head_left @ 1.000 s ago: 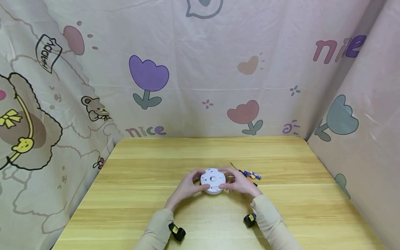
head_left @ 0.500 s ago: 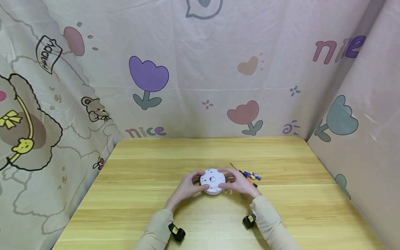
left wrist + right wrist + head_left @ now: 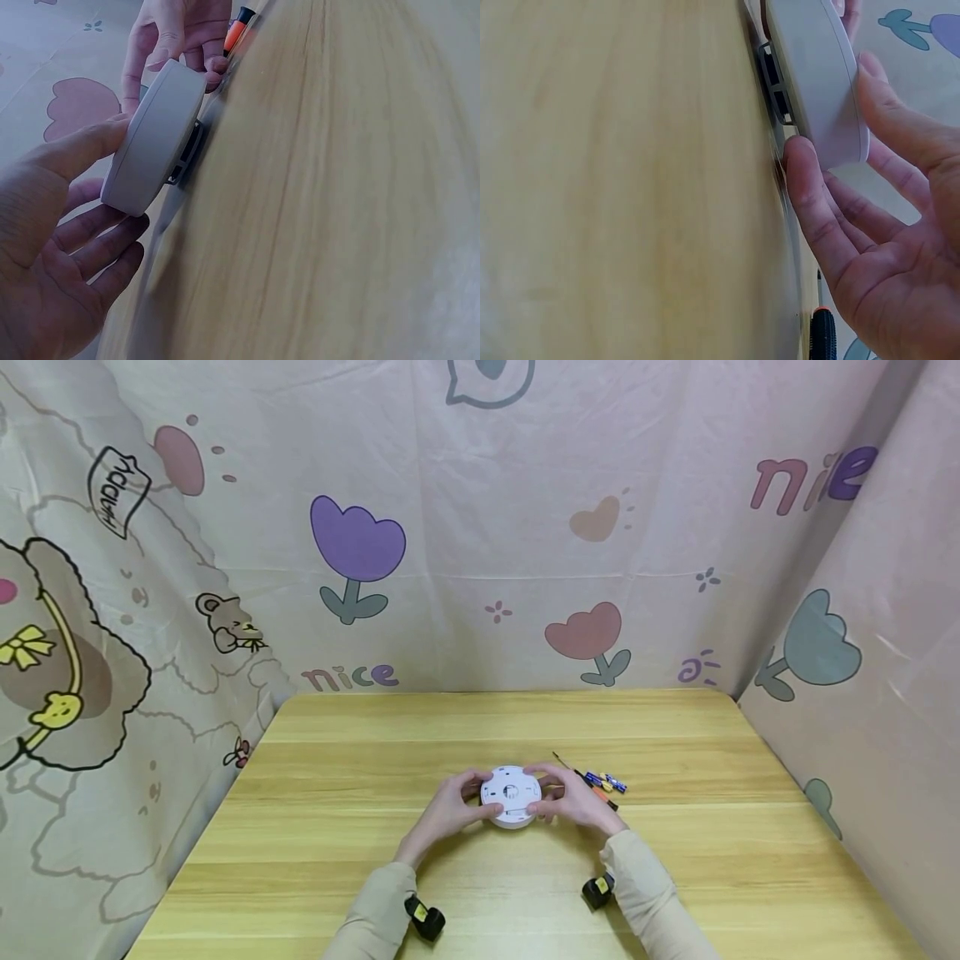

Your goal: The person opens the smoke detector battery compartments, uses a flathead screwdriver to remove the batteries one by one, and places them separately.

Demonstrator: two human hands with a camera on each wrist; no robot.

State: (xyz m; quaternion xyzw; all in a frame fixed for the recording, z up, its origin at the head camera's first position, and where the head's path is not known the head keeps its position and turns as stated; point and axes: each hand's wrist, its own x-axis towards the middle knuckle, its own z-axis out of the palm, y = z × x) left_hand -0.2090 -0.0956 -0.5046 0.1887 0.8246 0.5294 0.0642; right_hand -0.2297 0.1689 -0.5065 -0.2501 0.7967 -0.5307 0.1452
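Note:
A round white smoke detector (image 3: 511,795) is between both hands near the middle of the table, its flat back with small slots facing up. My left hand (image 3: 452,804) holds its left edge, thumb on the near rim and fingers at the far side and beneath. On the opposite edge, my right hand (image 3: 576,795) grips it the same way. In the left wrist view the detector (image 3: 154,139) shows its smooth side wall. A dark vented part (image 3: 775,81) projects from its underside in the right wrist view, close to the tabletop.
Right of the hands lie a screwdriver (image 3: 604,797) with an orange and black handle and some blue-and-gold batteries (image 3: 611,782). The wooden table (image 3: 337,760) meets a printed curtain (image 3: 465,527) behind. Black wrist cameras hang at each sleeve (image 3: 375,906).

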